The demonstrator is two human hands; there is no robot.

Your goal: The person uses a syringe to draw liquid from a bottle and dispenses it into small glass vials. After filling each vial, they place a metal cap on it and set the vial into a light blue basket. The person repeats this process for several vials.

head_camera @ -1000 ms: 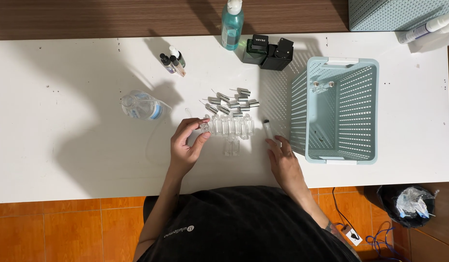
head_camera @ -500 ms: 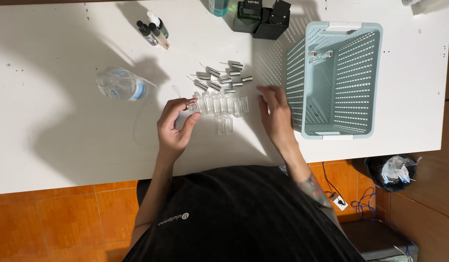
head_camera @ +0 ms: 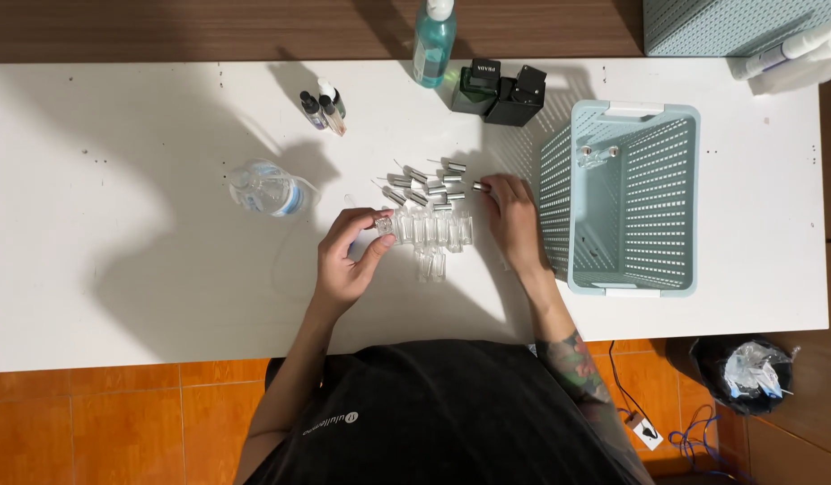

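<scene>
The left hand (head_camera: pixel 348 256) grips a small clear vial (head_camera: pixel 385 224) between thumb and fingertips, at the left end of a row of vials (head_camera: pixel 433 230) standing on the white table (head_camera: pixel 119 269). The right hand (head_camera: pixel 512 220) pinches a silver cap (head_camera: pixel 479 187) at the right edge of a scatter of caps (head_camera: pixel 424 177) lying just beyond the row. Doing this well probably means keeping the vial upright and steady, holding it low on the glass so its mouth stays free, and bringing the cap in square to the neck without knocking the neighbouring vials; two more vials (head_camera: pixel 430 265) lie near the row's front. The left forearm comes up from the near edge, wrist slightly bent, palm turned rightward. The right forearm runs far and leftward, fingers curled down over the cap. A pale basket (head_camera: pixel 631 287) sits just right of that hand; a water bottle (head_camera: pixel 267 190) lies to the left, droppers (head_camera: pixel 323 106) and dark boxes (head_camera: pixel 501 90) farther back.
</scene>
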